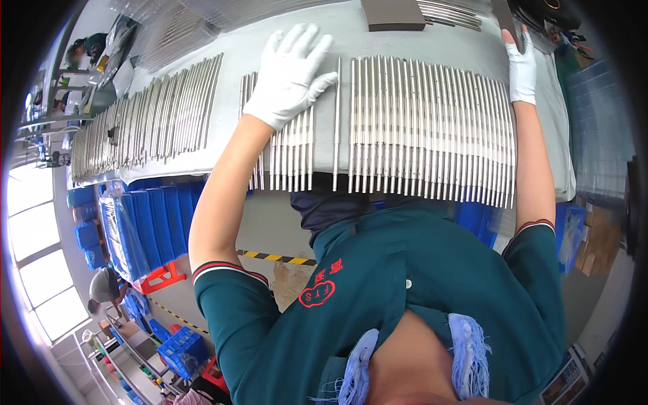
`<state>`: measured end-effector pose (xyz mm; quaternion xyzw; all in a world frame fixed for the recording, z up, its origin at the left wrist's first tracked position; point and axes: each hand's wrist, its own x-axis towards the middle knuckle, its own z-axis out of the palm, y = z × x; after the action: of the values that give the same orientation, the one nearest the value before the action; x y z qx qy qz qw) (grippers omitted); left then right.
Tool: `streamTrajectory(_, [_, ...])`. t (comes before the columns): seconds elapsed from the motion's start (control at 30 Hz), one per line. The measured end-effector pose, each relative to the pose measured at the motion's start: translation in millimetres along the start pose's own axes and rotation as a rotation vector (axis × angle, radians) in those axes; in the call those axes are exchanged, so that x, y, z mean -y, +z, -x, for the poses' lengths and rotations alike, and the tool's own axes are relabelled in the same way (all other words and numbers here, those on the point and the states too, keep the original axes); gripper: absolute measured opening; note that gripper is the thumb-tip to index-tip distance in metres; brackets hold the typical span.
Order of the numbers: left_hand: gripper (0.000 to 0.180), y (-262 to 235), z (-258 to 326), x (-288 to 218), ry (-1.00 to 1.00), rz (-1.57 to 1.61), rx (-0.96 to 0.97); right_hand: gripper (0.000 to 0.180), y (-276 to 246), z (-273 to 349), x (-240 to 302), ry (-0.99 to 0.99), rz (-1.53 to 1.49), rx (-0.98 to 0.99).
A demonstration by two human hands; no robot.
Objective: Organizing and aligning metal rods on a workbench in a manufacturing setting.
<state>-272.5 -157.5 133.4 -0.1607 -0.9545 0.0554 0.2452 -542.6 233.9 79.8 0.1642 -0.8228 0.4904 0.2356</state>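
My left hand (290,77), in a white glove, rests palm down with fingers spread over the upper part of a small group of silvery metal rods (291,158). Just right of it, a single rod (337,128) lies apart. A broad row of similar rods (432,128) lies side by side between my hands. Past this row's right end, my right hand (522,71) wears a white glove with bare fingertips. Its thumb and fingers close around the lower end of a dark grey-brown block (501,13), which is partly cut off by the picture's edge.
More rods (145,118) lie in a slanted row at the left of the pale table cover (226,94). A grey-brown block (393,15) and loose rods (449,13) sit at the far side. Clear plastic packing (165,34) lies far left. Blue crates (158,219) stand below the table.
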Motion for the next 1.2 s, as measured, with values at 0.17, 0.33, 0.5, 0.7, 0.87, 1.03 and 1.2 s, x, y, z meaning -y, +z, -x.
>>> streamTrajectory(0.17, [0.065,7,-28,-40,-0.032,0.066,-0.102,0.086,10,3,4,0.008,-0.034,0.011])
streamTrajectory(0.33, [0.062,37,-83,-94,0.094,0.216,-0.165,0.086,13,2,6,0.003,-0.078,0.038])
streamTrajectory(0.5, [0.06,43,-91,-101,0.047,0.291,-0.187,0.085,9,4,7,0.001,-0.083,0.022])
streamTrajectory(0.7, [0.06,27,-51,-53,0.043,0.172,-0.08,0.084,14,3,4,0.013,-0.093,0.06])
streamTrajectory(0.87, [0.06,19,-30,-33,0.013,0.068,-0.008,0.084,11,3,-2,0.018,-0.118,0.082])
streamTrajectory(1.03, [0.062,24,-46,-50,0.037,0.077,-0.051,0.085,13,2,-2,0.011,-0.11,0.089])
streamTrajectory(1.2, [0.061,42,-77,-84,0.078,0.179,-0.151,0.067,25,1,-6,-0.013,-0.039,-0.003])
